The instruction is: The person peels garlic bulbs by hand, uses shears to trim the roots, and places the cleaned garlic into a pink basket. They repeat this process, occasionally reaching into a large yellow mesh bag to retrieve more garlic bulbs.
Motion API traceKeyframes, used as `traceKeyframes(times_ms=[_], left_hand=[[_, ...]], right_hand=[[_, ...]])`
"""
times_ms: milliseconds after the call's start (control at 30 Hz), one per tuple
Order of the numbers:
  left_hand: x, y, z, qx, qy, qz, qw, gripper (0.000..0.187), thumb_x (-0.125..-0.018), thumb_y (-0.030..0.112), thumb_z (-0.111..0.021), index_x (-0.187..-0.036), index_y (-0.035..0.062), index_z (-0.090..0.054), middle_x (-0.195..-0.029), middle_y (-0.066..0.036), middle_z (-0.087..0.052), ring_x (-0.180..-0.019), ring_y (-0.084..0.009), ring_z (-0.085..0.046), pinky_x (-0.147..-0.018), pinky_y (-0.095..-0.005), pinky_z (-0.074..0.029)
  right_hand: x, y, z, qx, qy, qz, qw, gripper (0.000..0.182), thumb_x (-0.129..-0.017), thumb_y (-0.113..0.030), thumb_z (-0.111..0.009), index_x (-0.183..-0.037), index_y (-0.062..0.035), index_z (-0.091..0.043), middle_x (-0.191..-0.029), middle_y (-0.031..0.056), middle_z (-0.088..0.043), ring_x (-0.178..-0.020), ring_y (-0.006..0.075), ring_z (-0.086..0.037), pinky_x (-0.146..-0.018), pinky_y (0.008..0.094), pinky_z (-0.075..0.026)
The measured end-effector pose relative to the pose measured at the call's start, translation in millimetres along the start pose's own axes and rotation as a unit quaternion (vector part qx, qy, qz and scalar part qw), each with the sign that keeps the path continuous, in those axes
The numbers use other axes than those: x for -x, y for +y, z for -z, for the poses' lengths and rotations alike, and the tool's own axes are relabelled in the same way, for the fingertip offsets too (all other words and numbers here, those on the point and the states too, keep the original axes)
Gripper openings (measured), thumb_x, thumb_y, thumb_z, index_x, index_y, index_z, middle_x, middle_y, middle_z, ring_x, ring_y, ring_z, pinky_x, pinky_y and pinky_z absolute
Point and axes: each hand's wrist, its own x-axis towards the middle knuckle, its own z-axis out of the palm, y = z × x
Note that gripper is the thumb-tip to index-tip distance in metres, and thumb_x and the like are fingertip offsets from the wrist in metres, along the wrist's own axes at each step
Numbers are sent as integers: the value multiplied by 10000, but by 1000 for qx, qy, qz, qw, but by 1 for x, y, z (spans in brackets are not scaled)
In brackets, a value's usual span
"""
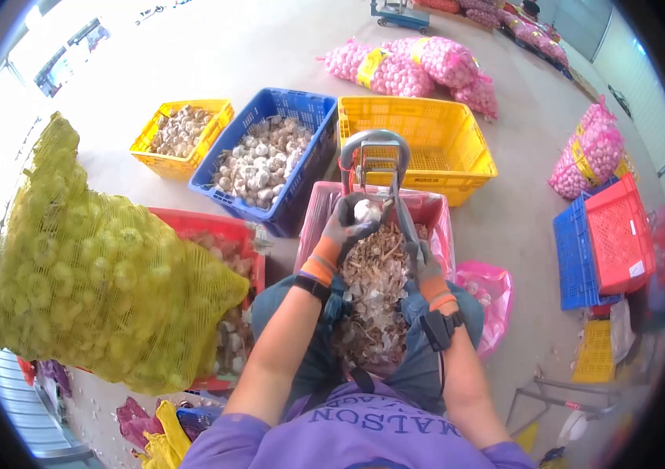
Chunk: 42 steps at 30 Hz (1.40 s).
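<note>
Your left hand (345, 227), gloved, is closed round a garlic bulb (367, 209), held up against the metal cutter frame (375, 160) that stands in front of your knees.

Your right hand (424, 262), gloved, rests low beside the cutter's right leg; whether its fingers are closed on anything cannot be told.

Pile of stalks and skins (375, 293): heaped in your lap between both forearms and running forward into the pink crate (435, 211) beneath the cutter.

Blue crate (301, 109): ahead and left of the cutter, filled with garlic bulbs.

Small yellow crate (162, 160): further left, just beside the blue one, partly filled with garlic.

Large yellow crate (434, 129): directly behind the cutter, touching the blue crate's side.

Red crate (215, 227): at your left knee, holding garlic, largely covered by the yellow mesh sack (90, 266) of bulbs, which blocks most of your left side.

Pink mesh sacks (414, 66): on the floor beyond the crates; another (590, 152) lies to the right.

Stacked red and blue crates (606, 242): tilted on edge, well to your right.

Pink bag (489, 293): just beside your right knee.
</note>
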Motion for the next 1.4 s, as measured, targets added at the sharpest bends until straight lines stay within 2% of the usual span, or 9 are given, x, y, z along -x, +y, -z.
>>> traceKeyframes(times_ms=[167, 500, 800, 900, 1000, 1067, 1300, 1367, 1400], left_hand=[[-2, -23, 1, -40, 36, -119, 991, 443, -753, 49, -687, -1129, 39, -453, -1018, -37, -551, -899, -123, -549, -801, -261, -482], [2, 3, -18, -35, 71, -5, 997, 344, -762, 83, -692, -1050, 8, -519, -982, -63, -611, -877, -133, -586, -782, -263, -482], [0, 2, -18, -9, 82, 28, 996, 317, -762, 139, -695, -1013, 22, -542, -958, -44, -616, -871, -113, -581, -802, -260, -461], [-3, 1, -16, 25, 71, 31, 997, 359, -738, 71, -701, -1039, 8, -517, -958, -60, -600, -867, -134, -581, -782, -269, -480], [-2, -4, -14, -31, 53, -4, 998, 329, -763, 84, -677, -1035, 21, -503, -989, -43, -577, -865, -118, -566, -795, -279, -482], [0, -3, -10, -43, 48, -20, 998, 339, -764, 73, -673, -1048, 24, -493, -995, -46, -572, -871, -125, -566, -791, -285, -488], [10, 1, -16, 27, 103, -14, 994, 344, -787, 156, -668, -1064, 66, -486, -957, -58, -572, -795, -155, -584, -722, -319, -522], [6, -12, -5, 131, 139, 60, 980, 320, -797, 235, -655, -1028, 80, -497, -911, -62, -581, -738, -163, -583, -702, -320, -524], [5, -10, -5, 232, 169, 135, 948, 317, -808, 313, -643, -993, 94, -508, -865, -66, -590, -680, -171, -582, -683, -321, -525]], right_hand=[[20, -18, 24, -46, -23, 28, 998, 328, -935, -280, -388, -1157, -46, -452, -960, 265, -567, -919, 421, -551, -773, 449, -444], [25, -40, 46, -31, -64, -9, 997, 268, -938, -277, -381, -1080, -67, -469, -779, 224, -595, -745, 414, -582, -631, 471, -451], [26, -51, 41, -130, -102, -56, 985, 190, -927, -179, -410, -1065, -76, -489, -674, 97, -557, -558, 183, -567, -496, 318, -439], [12, -34, 20, -66, -83, -53, 993, 199, -916, -156, -428, -1081, -64, -492, -787, 136, -576, -657, 251, -594, -571, 350, -460], [-8, 14, -12, 51, 52, 94, 993, 230, -916, -181, -431, -1098, -53, -491, -915, 187, -579, -807, 335, -592, -685, 400, -460], [-6, 10, -9, 59, 21, 25, 998, 279, -919, -226, -433, -1133, -54, -480, -968, 226, -577, -934, 410, -550, -779, 446, -431], [17, -21, 26, -1, -87, -68, 994, 379, -921, -294, -425, -1227, -70, -432, -959, 262, -571, -920, 439, -545, -774, 471, -442], [26, -2, 28, 40, -15, 3, 999, 382, -933, -323, -439, -1209, -60, -462, -716, 101, -589, -571, 174, -573, -516, 332, -469], [30, -4, 31, 41, -17, 6, 999, 382, -933, -323, -439, -1209, -60, -462, -716, 101, -589, -571, 174, -573, -516, 332, -469]])
